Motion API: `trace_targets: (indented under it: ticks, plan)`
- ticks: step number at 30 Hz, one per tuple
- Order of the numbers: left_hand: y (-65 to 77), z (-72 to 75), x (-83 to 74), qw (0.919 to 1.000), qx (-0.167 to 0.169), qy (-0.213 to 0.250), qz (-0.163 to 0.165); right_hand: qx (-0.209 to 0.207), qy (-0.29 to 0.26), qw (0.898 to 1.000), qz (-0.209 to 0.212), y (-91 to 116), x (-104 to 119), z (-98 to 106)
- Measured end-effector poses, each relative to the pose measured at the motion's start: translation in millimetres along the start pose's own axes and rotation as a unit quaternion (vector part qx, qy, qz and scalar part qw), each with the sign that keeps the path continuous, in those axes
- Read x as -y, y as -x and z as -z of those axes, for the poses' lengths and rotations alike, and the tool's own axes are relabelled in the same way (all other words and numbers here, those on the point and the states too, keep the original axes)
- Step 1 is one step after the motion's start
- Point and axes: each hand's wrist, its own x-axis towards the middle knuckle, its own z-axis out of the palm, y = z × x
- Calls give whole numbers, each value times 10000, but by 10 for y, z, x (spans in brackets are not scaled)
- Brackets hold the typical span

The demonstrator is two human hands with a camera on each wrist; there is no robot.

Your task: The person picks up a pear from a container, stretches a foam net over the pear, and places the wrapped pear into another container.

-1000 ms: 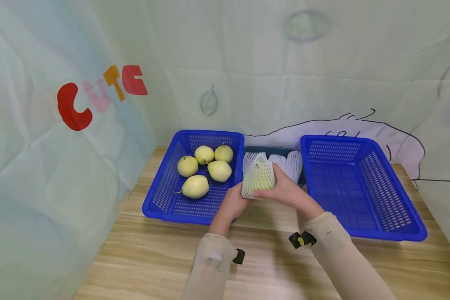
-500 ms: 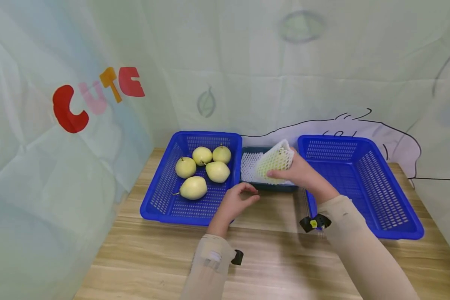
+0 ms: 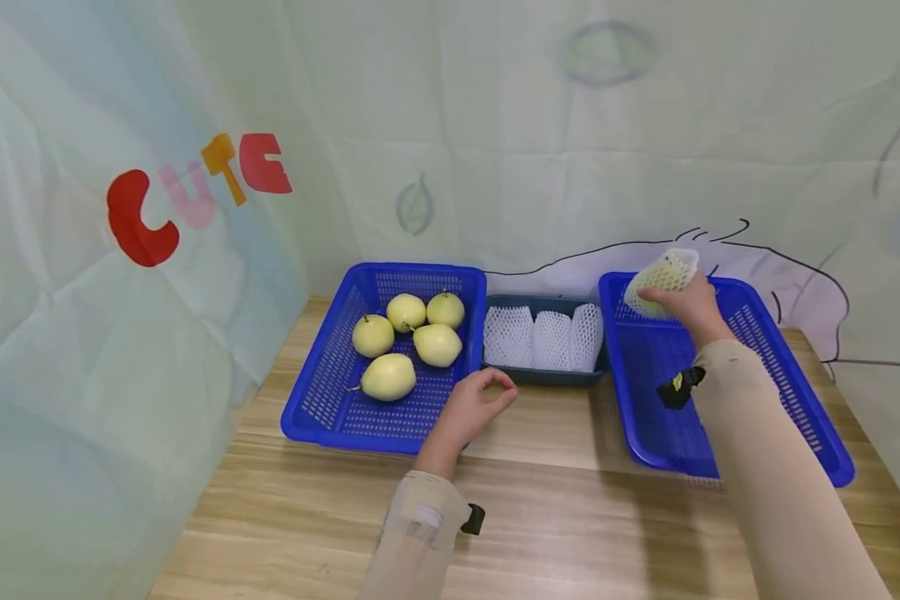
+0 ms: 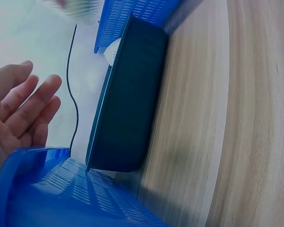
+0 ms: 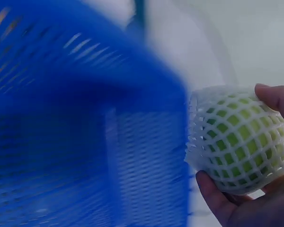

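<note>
A pear in a white foam net sleeve (image 3: 662,285) is gripped by my right hand (image 3: 686,304), over the back part of the right blue basket (image 3: 630,400). In the right wrist view the sleeved pear (image 5: 241,142) sits between thumb and fingers, beside the blurred basket wall. My left hand (image 3: 474,408) is by the front right corner of the left blue basket (image 3: 382,442), fingers loosely bent and holding nothing. Several bare pale yellow-green pears (image 3: 388,377) lie in that left basket.
A dark green tray (image 3: 547,377) with white foam net sleeves (image 3: 552,340) stands between the two baskets. All stand on a wooden table (image 3: 540,517). A printed cloth (image 3: 495,100) hangs behind.
Both hands were on the sleeved pear a second ago. The left hand let go and stayed near the left basket, while the right hand carried the pear rightward over the tray to the right basket.
</note>
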Motion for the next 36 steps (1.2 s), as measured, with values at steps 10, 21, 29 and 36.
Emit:
trace_targets:
  ticks: [10, 21, 29, 36]
  plan:
    - [36, 8, -16, 9999, 63, -82, 13, 5, 309, 9968, -744, -267, -623, -308]
    - [57, 3, -15, 9994, 4, -292, -164, 302, 644, 9968, -366, -436, -767, -525]
    - [77, 4, -18, 9992, 13, -341, -226, 157, 496, 9983, -251, -478, -799, -582]
    - [65, 8, -19, 9990, 3, -354, -276, -34, 311, 9992, -256, -509, -829, -615]
